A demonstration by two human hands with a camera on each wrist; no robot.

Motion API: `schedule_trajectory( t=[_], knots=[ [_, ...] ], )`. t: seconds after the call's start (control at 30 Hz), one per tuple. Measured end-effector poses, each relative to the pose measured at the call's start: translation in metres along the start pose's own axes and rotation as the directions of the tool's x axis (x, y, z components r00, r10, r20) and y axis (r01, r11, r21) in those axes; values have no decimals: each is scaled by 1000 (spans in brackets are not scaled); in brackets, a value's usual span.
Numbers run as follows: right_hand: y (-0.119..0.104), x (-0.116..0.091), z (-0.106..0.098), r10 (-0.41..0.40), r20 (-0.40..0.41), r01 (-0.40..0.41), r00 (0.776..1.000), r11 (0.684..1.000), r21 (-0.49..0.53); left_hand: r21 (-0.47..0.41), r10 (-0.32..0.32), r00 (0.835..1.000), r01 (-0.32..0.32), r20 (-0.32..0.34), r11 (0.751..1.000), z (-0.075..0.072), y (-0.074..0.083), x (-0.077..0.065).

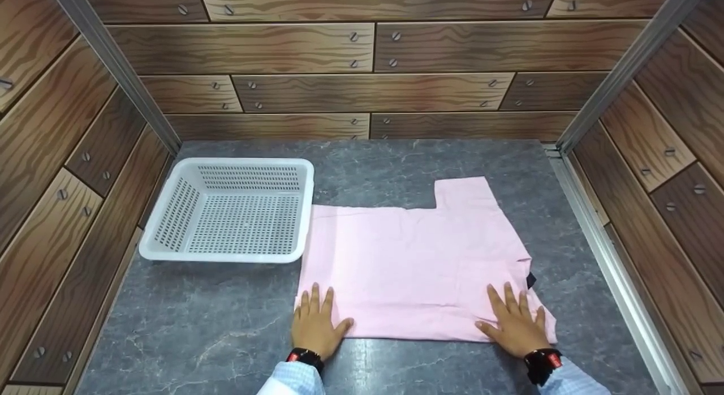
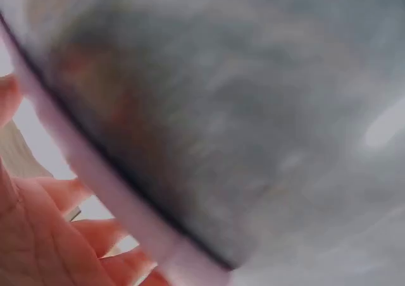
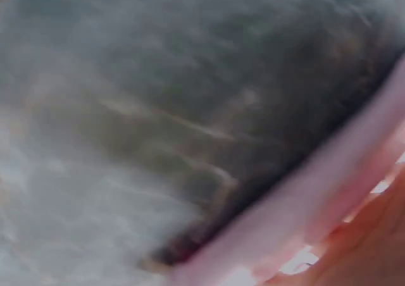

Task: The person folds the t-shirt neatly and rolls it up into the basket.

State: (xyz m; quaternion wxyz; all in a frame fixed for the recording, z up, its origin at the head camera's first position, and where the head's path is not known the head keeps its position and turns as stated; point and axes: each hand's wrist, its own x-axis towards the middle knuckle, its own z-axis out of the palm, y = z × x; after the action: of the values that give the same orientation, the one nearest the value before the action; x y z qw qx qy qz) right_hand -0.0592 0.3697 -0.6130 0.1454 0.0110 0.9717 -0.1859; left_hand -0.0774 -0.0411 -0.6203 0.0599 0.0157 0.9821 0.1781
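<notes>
Marbled grey tabletop, room along right edge; one white perforated basket by far-left corner; one folded pink shirt, left hand and right hand atop, fingers spread

Pink garment: thin matt cloth, light creases. Basket: smooth plastic, slightly glossy rim, perforated walls. Tabletop: marble-look, smooth, faint sheen. Wall panels: wood-grain look, flat. Frame post: dull metal. Sleeves: cloth, matt.
</notes>
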Motion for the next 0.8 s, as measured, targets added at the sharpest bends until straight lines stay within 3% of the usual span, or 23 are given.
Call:
schedule_trajectory(
  t=[0.17,0.3,0.47,0.63,0.8],
  knots=[
    [-7,8,-15,15,0,-15,1000,999,-36,-29,-30,999,29,-18,999,-8,3,14],
    [-14,20,-27,25,-52,-29,998,995,-91,-38,10,999,-11,-44,999,-13,5,29],
    [-25,39,-34,2,-133,-23,991,988,-153,-58,72,995,-76,-64,995,-8,11,48],
    [-26,66,-21,-49,-106,34,993,990,-139,-90,111,994,-112,-7,990,6,12,67],
    [-17,79,3,-30,-59,26,998,998,-66,-100,131,990,-125,53,987,14,11,67]
  ],
)
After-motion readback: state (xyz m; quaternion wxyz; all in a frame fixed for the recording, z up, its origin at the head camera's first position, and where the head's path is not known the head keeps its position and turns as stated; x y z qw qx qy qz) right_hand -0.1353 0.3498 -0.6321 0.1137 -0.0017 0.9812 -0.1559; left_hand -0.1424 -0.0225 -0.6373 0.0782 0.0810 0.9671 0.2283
